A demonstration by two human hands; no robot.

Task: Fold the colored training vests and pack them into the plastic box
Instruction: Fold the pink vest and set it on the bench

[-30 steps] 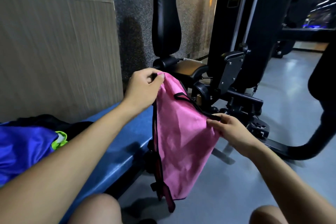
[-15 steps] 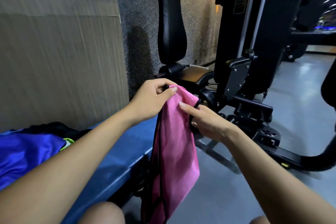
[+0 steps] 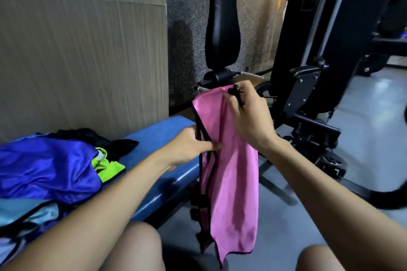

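A pink vest with black trim hangs folded lengthwise in front of me, past the end of the bench. My right hand grips its top edge and black straps and holds it up. My left hand pinches the vest's left edge about a third of the way down. A heap of other vests lies on the bench at the left: a blue vest on top, a neon green vest and a black vest peeking out beside it. No plastic box is in view.
I sit on a blue padded bench along a wood-panelled wall. A black gym machine with an upright back pad stands just beyond the vest. Grey floor stretches to the right. My knees show at the bottom.
My right hand has taken over the vest's top edge. My left hand has let go of the top and dropped to pinch the left edge lower down. The vest hangs narrower.
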